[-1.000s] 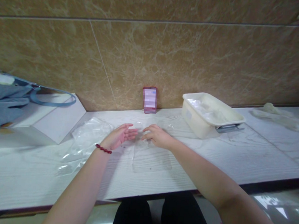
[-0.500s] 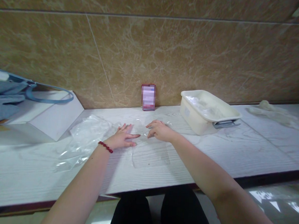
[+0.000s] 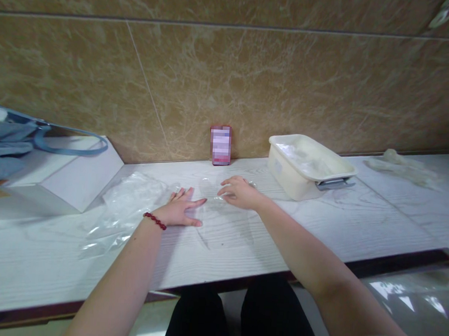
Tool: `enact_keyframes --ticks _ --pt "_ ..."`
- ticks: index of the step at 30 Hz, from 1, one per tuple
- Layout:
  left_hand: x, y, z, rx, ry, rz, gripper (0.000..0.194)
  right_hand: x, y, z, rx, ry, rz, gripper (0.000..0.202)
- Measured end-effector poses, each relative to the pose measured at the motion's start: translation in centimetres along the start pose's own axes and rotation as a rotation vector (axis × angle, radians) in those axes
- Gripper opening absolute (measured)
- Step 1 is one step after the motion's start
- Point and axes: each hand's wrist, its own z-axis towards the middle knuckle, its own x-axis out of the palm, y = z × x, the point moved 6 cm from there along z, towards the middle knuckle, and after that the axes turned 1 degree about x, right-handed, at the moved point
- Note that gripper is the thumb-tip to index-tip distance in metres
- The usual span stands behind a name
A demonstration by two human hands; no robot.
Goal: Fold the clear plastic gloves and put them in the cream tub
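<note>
On the pale desk (image 3: 308, 225), near its middle, a flat clear bag (image 3: 227, 227) is laid out between the hands, which are held apart from each other. At the bag's left edge, the left hand (image 3: 180, 212) is spread palm down, thumb and fingers parted; a dark red beaded bracelet (image 3: 155, 220) is worn at its wrist. Over the bag's upper part, the right hand (image 3: 241, 193) is held with its fingers bent; whether any film is pinched there cannot be told, since the fingertips are seen against see-through plastic. To the right, a cream box (image 3: 290, 176) with a grey clip (image 3: 335, 184) is set near the wall, and crumpled clear plastic (image 3: 304, 157) is contained in it; how many pieces are held cannot be made out. To the left, a heap of clear plastic (image 3: 132, 196) is spread, its lower right side partly covered by the left hand and forearm. Beyond it, a white box (image 3: 64, 172) is partly hidden by a blue-grey fabric item (image 3: 7, 149) with a strap, which is cut off by the picture's edge. Against the wall a phone (image 3: 221, 146) is propped, its screen blurred into blocks. At far right, a pale, translucent crumpled thing (image 3: 401, 168) cannot be clearly identified.
</note>
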Motion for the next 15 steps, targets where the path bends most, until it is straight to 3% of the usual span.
enact_keyframes --ticks 7,15 --pt "0.1 0.2 -0.1 0.015 -0.001 -0.011 0.085 2.1 -0.5 0.1 0.033 0.168 -0.006 0.038" --pt "0.0 0.4 -0.5 0.020 -0.001 -0.030 0.091 2.0 -2.2 0.2 0.072 0.158 0.005 0.039"
